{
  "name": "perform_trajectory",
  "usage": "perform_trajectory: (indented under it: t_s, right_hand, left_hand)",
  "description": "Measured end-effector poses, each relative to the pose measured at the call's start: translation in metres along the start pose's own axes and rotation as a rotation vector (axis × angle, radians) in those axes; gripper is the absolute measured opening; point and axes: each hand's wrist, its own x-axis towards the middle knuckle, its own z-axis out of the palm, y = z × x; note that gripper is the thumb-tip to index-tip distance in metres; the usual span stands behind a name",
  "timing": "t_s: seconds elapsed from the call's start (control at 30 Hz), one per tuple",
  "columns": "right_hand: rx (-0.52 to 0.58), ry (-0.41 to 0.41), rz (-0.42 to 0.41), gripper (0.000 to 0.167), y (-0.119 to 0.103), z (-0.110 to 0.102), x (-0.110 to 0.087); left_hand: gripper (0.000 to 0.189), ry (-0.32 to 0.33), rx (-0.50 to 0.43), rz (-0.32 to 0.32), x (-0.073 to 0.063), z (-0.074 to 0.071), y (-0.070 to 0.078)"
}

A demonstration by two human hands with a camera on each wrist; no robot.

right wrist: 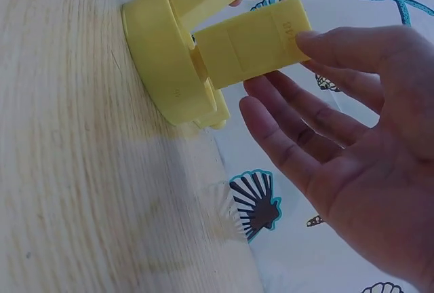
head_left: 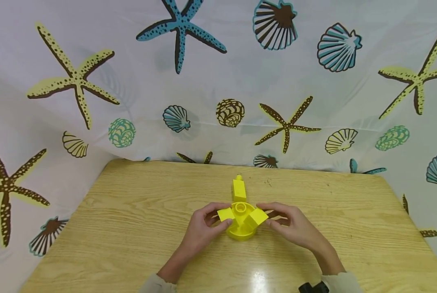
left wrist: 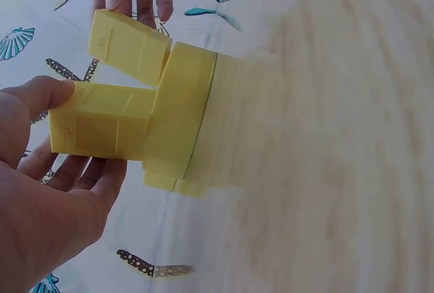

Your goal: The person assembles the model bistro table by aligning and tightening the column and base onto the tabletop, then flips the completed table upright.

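Note:
A round yellow base (head_left: 241, 236) with a raised rim and a small ring-shaped socket stands on the table. Two yellow rectangular blocks rise from it, leaning slightly apart. My left hand (head_left: 203, 228) pinches the left block (left wrist: 102, 120) near its top, thumb on one face and fingers behind. On the other side my right hand (head_left: 295, 226) holds the right block (right wrist: 251, 45) between thumb and fingertips. Just behind the base, a third yellow block (head_left: 239, 189) with a small knob at its end lies on the table. The blocks' lower ends are partly hidden.
The wooden table (head_left: 141, 207) ends at a white cloth (head_left: 211, 81) printed with starfish and shells, which hangs at the back and both sides. A black object (head_left: 313, 287) shows at the right sleeve.

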Motion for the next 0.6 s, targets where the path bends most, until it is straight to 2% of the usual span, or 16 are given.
perform_trajectory:
  t_s: [0.23,0.4,0.6]
  right_hand:
    - [0.013,0.075,0.0,0.031,-0.003,0.007,0.003]
    - [0.058,0.087,0.009,0.032,-0.003,0.014,0.005]
    - [-0.022,0.067,-0.024,0.042,-0.002,0.018,0.009]
  left_hand:
    - [0.037,-0.001,0.005,0.004,0.001,0.0,-0.001]
    - [0.037,-0.005,0.011,0.002,0.001,0.0,-0.001]
    - [0.037,-0.003,0.01,0.025,0.0,0.0,-0.002]
